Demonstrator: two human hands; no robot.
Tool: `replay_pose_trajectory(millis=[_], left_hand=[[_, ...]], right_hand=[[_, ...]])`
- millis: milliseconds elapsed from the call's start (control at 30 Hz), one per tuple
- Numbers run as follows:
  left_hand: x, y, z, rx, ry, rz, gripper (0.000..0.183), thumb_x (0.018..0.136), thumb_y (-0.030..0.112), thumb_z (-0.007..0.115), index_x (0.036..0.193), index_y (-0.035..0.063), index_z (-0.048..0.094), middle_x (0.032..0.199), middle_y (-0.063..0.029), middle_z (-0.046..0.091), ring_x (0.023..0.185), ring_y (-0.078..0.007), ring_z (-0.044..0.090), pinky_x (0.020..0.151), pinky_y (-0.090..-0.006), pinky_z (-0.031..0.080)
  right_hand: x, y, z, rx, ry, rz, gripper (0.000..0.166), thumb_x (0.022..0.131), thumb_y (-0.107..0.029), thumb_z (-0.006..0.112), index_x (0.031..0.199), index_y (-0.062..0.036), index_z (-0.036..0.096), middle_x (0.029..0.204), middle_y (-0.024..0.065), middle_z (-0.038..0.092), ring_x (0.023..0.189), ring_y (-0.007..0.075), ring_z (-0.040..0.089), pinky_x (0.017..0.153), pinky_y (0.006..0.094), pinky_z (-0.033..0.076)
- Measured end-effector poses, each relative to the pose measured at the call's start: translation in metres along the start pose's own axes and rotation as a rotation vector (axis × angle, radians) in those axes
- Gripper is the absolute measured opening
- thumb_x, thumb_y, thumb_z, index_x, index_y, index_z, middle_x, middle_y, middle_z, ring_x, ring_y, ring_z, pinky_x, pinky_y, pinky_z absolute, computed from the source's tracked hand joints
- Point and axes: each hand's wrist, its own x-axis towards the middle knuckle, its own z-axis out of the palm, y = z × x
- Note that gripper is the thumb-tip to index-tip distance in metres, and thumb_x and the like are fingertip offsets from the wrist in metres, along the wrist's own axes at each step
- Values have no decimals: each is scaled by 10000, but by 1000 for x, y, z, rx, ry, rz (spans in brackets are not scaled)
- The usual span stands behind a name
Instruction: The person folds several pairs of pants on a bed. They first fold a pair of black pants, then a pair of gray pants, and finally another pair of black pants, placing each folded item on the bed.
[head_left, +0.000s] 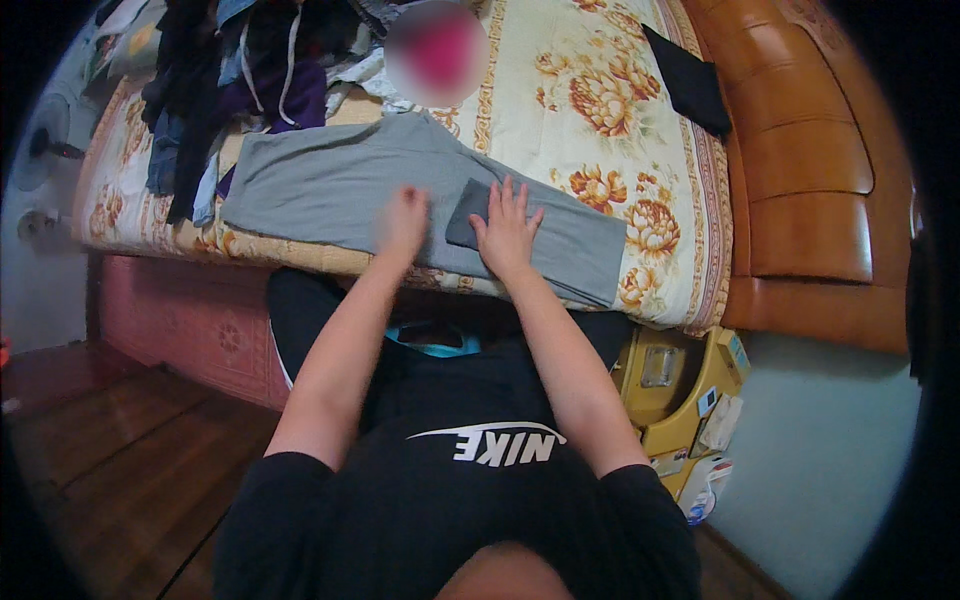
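Pale grey trousers (330, 180) lie stretched out sideways along the near edge of the bed, one leg over the other as far as the picture tells. On top of them, right of the middle, is a small darker grey folded cloth (463, 217); whether it is a separate piece cannot be told. My right hand (508, 229) rests flat on that cloth and the trousers, fingers spread. Over the middle of the trousers, my left hand (407, 225) is blurred, its fingers looking curled; whether it pinches the fabric is unclear.
A heap of dark clothes (195, 97) lies at the bed's far left. Folded black cloth (686, 79) sits beside the brown padded headboard (802, 150). The flowered bedspread (600, 97) covers the bed. A yellow bedside cabinet (667, 405) stands at the right, a fan (49, 146) at the left.
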Motion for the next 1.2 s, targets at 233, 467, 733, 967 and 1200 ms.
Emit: replay_pose_trajectory(millis=[233, 467, 733, 967, 1200], left_hand=[[92, -182, -137, -221, 646, -579, 1015, 630, 324, 778, 1328, -28, 130, 1325, -227, 290, 1186, -346, 346, 965, -440, 323], [120, -174, -183, -1510, 60, -772, 467, 846, 319, 572, 1212, 45, 475, 1244, -119, 483, 1141, -290, 449, 983, -444, 340], [109, -112, -199, -1635, -143, -217, 391, 856, 262, 570, 1155, 17, 511, 1188, -108, 524, 1100, -278, 480, 958, -410, 365], [86, -14, -195, -1524, -72, 10, 281, 840, 169, 596, 1084, 38, 547, 1044, -73, 591, 954, -228, 563, 848, -370, 446], [7, 99, -109, -1012, -116, 371, 327, 723, -30, 646, 1007, 79, 527, 922, -13, 577, 826, -111, 542, 729, -243, 436]], right_hand=[[-20, -30, -9, -96, -49, -80, 827, 744, -494, 585, 1318, 21, 287, 1393, 229, 218, 1302, 369, 188, 998, 571, 201], [-10, -17, 14, 8, 6, -167, 722, 684, -170, 679, 1284, 25, 328, 1326, 226, 353, 1241, 350, 338, 1019, 437, 284], [-11, -24, 31, 124, 62, -200, 737, 702, -144, 654, 1315, 17, 279, 1374, 197, 292, 1289, 319, 264, 1052, 428, 234], [-11, -23, 28, 47, 14, -258, 699, 748, -228, 616, 1321, 2, 287, 1381, 204, 273, 1292, 318, 260, 1055, 421, 225], [20, -5, -36, 1544, -573, 245, 688, 886, -519, 386, 1344, -21, 266, 1368, 190, 315, 1293, 287, 266, 1038, 421, 233]])
